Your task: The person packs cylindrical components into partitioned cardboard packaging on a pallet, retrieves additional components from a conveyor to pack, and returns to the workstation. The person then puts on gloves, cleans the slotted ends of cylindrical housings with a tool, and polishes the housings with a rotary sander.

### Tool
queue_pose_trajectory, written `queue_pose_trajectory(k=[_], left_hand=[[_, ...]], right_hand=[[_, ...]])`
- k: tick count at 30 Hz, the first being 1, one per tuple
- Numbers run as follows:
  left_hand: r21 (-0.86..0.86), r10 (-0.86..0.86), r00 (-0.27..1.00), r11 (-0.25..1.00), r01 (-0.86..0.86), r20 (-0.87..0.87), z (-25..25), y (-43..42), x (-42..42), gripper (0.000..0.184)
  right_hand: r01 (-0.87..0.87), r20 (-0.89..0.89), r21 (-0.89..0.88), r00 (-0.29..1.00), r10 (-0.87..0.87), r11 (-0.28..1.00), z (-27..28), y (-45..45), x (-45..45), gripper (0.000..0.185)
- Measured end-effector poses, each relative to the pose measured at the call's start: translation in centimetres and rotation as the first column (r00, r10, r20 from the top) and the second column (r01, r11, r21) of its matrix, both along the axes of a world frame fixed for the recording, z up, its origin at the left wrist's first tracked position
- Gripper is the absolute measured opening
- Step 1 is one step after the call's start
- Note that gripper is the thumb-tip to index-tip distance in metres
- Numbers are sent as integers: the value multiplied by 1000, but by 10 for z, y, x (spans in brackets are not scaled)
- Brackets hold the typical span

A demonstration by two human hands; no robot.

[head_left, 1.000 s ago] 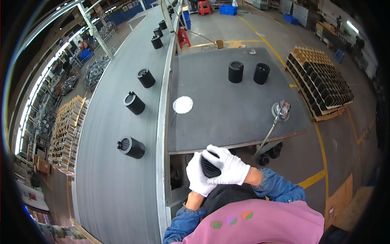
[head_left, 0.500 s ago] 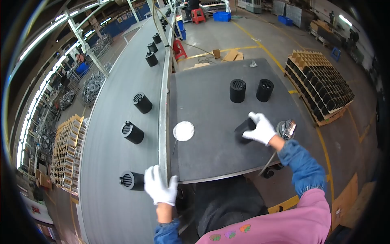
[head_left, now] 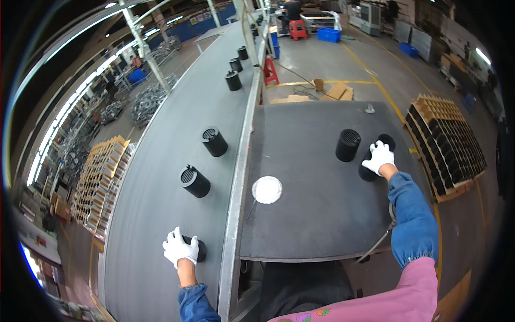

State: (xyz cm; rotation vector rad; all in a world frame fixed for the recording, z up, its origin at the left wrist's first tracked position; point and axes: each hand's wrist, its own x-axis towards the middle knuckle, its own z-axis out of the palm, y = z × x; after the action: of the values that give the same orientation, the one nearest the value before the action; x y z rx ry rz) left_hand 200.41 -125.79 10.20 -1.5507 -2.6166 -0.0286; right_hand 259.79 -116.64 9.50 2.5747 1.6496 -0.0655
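My left hand [head_left: 180, 248], in a white glove, is on a black cylinder [head_left: 201, 249] on the conveyor belt, its fingers curved over the slotted end. On the dark table at right, my gloved right hand [head_left: 380, 156] grips another black cylinder [head_left: 367, 172] from above. Just behind that hand stands a further black cylinder [head_left: 386, 141], partly hidden by it. To their left, an upright cylinder [head_left: 348, 146] shows its grille top. A round white disc [head_left: 267, 189] lies near the table's left side.
More black cylinders stand or lean on the conveyor [head_left: 155, 214], two of them close [head_left: 196, 182] [head_left: 214, 142]. A metal rail [head_left: 240, 182] separates belt and table. Stacked cartons of black parts [head_left: 448, 147] are on the floor at right. A person [head_left: 292, 9] is at the far end.
My right hand has carried its cylinder farther back and right, beside the standing ones. My left hand has moved from the rail onto a cylinder on the belt. The camera view has shifted.
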Motion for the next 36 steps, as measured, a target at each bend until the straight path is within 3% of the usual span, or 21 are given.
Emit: queue_pose_trajectory(k=[1,3,5,7,11,19,23,26,28,31,33,36], left_hand=[[22,14,1000,1000,-14,-24,-2,1,2,63],[48,53,998,998,-51,-46,-6,2,3,60],[84,28,996,996,-21,-79,-9,0,1,56],[81,62,995,995,-57,-71,-6,-1,2,55],[92,53,998,995,-49,-38,-8,-2,-2,53],[131,37,998,991,-29,-59,-10,-3,-2,51],[122,45,997,992,-37,-66,-10,-4,-2,51],[134,51,997,990,-42,-66,-12,-5,-3,51],[128,60,998,990,-55,-37,-11,-6,-3,52],[164,92,996,982,-90,-5,-13,-8,-4,56],[211,114,993,971,-112,4,-13,-12,-3,58],[162,181,979,967,-195,96,-5,-19,0,68]], right_hand=[[-90,129,-19,987,92,996,-1,8,-3,66],[-157,144,80,979,145,984,10,23,-16,59],[-146,-33,208,987,156,967,22,42,-31,62],[-148,-64,220,984,166,964,13,67,-34,69],[-25,-206,47,978,34,999,-18,111,-24,90],[119,-240,60,966,-101,991,-4,124,-5,77],[216,-145,73,968,-204,974,-12,126,27,76],[242,-214,95,952,-217,966,-21,128,41,70],[251,-153,11,957,-247,968,-11,119,31,61],[222,-72,74,974,-217,972,-14,109,20,53],[137,-62,213,990,-126,968,-18,97,12,47],[25,-191,367,980,49,930,-3,50,-30,43]])
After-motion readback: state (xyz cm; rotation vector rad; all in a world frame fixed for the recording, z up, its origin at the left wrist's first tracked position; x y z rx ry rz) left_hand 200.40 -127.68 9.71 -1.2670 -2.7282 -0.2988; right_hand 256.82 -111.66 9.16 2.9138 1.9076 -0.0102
